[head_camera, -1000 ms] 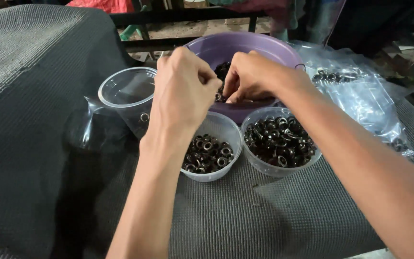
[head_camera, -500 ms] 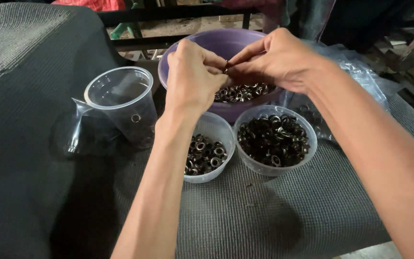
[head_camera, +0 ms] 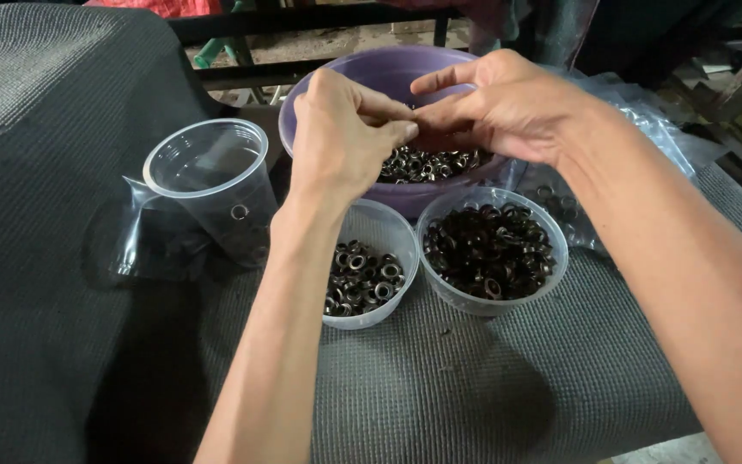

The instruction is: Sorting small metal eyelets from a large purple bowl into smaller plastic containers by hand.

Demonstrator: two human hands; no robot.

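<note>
The purple bowl [head_camera: 405,202] sits at the far side of the dark mat, upright, holding a shallow heap of small dark metal rings [head_camera: 427,163] with shiny rims. Both hands meet fingertip to fingertip just above that heap; whatever they pinch is hidden.

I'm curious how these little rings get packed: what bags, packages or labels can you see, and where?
Clear plastic bag: right of the purple bowl, crumpled, rings inside.
Small clear plastic bag: left, beside the clear cup, flat, looks empty.
No labels, signs or screens.
</note>
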